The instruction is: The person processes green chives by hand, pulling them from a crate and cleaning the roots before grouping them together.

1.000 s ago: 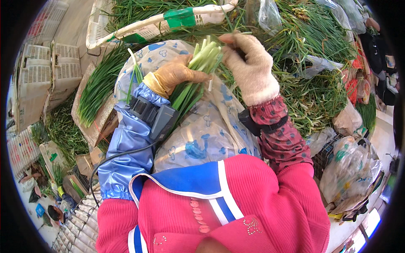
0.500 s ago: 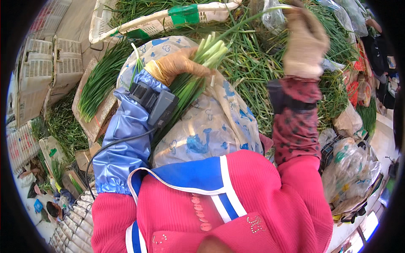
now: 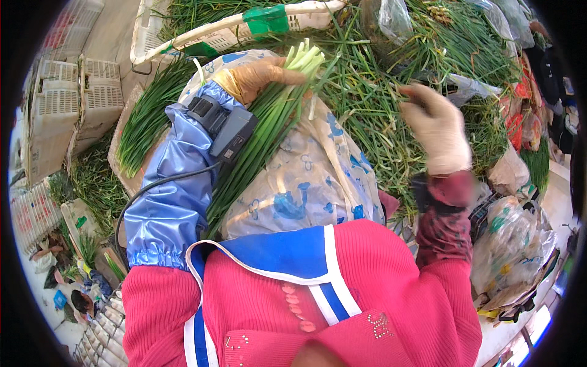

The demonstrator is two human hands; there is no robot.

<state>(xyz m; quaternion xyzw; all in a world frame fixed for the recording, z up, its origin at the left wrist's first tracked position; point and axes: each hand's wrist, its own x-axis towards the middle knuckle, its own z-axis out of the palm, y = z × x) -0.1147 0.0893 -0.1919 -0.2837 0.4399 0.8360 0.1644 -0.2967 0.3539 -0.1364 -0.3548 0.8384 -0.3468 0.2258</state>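
My left hand (image 3: 254,78), in a tan glove, is closed around a bunch of green onions (image 3: 264,137). Their pale stalk ends point up past my fingers, and the long leaves hang down beside my forearm. Under the bunch, a translucent sheet with blue patterns (image 3: 287,205) covers my lap. My right hand (image 3: 437,131), in a pale glove and blurred by motion, hovers over the loose green leaves (image 3: 373,128) to the right. Its fingers look apart, and I see nothing between them.
A white plastic crate (image 3: 229,33) with green tape holds more greens at the far side. Left of my lap lies another bunch of long green leaves (image 3: 143,131), near stacked crates (image 3: 101,101). Clear plastic bags (image 3: 507,241) lie at the right.
My right hand has come down from the far edge toward me; the single long stalk it held there is no longer in it. The left hand still grips the bunch, slightly shifted.
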